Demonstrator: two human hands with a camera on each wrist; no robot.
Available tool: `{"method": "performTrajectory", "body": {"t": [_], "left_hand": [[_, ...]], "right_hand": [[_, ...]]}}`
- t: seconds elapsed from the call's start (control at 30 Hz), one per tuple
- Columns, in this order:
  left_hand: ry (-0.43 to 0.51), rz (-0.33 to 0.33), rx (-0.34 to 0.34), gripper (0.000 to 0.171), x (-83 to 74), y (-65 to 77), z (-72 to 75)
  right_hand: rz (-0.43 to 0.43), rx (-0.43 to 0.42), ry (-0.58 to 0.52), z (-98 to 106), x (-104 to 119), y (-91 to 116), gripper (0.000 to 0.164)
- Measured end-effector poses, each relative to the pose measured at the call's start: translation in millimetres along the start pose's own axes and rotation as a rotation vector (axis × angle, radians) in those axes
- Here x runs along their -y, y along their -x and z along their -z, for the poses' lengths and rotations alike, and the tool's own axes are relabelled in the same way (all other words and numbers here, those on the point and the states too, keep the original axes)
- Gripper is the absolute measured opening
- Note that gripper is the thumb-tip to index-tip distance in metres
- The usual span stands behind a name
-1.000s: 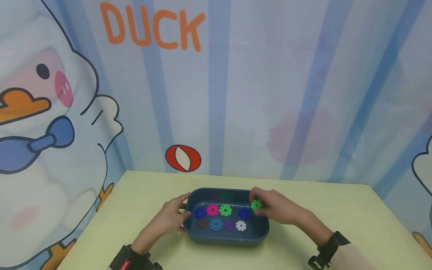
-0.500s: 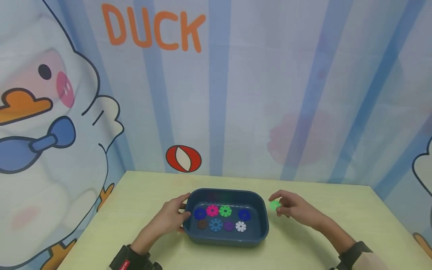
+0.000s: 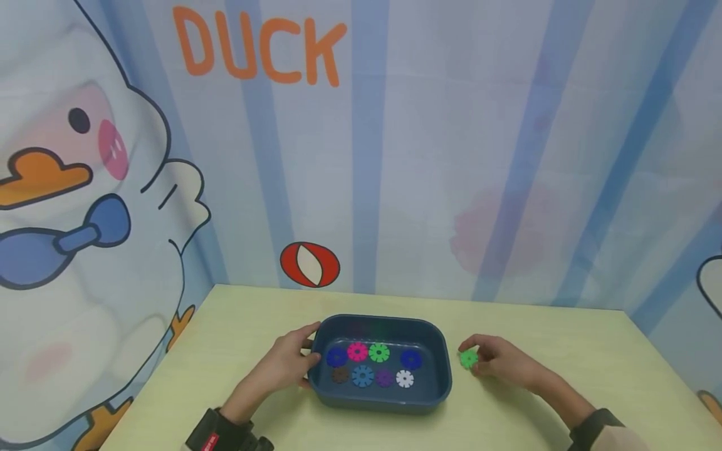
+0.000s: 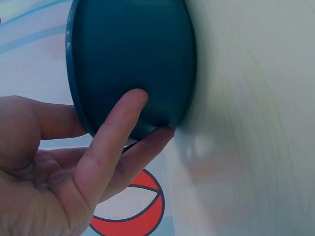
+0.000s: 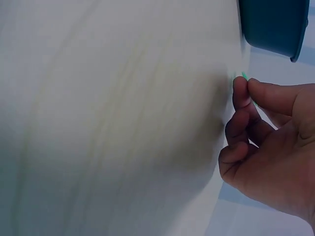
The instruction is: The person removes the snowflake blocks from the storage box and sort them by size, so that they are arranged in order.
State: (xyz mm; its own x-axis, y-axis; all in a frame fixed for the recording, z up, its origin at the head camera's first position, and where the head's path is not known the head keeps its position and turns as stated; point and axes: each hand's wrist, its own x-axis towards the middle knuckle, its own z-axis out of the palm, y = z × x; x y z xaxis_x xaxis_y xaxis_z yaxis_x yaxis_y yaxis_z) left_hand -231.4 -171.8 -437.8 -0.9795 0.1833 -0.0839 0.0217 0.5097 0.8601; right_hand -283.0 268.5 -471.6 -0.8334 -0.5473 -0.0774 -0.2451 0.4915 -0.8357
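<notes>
A dark blue plastic tray [image 3: 380,404] sits on the table. Notched snowflake discs lie inside it in two rows, among them a pink disc [image 3: 358,352], a green disc [image 3: 379,352] and a white disc [image 3: 404,378]. My left hand [image 3: 289,357] holds the tray's left end; in the left wrist view its fingers [image 4: 110,128] lie against the end wall and at the rim. To the right of the tray, my right hand [image 3: 504,362] pinches another green disc [image 3: 468,359] between thumb and finger, low over the table. In the right wrist view just a sliver of this disc shows.
The pale yellow table [image 3: 271,419] runs back to a striped blue curtain [image 3: 417,156] printed with a duck [image 3: 84,300]. Black bands with cameras are on both wrists, such as the left wristband [image 3: 217,432].
My right hand has lifted the green disc away from the tray's right end, carried it over the rim to the right and lowered it toward the table. The left hand stays on the tray.
</notes>
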Motion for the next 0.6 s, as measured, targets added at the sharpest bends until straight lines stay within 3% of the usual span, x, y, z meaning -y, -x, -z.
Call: {"method": "performTrajectory", "body": {"t": [0.4, 0.6], "left_hand": [[-0.001, -0.007, 0.006, 0.065, -3.1, -0.9, -0.3], [-0.003, -0.005, 0.009, 0.065, -1.3, 0.6, 0.2]], "right_hand": [[0.033, 0.074, 0.092, -0.1, 8.2, 1.9, 0.037], [0.054, 0.023, 0.162, 0.2, 18.1, -1.3, 0.041]]}}
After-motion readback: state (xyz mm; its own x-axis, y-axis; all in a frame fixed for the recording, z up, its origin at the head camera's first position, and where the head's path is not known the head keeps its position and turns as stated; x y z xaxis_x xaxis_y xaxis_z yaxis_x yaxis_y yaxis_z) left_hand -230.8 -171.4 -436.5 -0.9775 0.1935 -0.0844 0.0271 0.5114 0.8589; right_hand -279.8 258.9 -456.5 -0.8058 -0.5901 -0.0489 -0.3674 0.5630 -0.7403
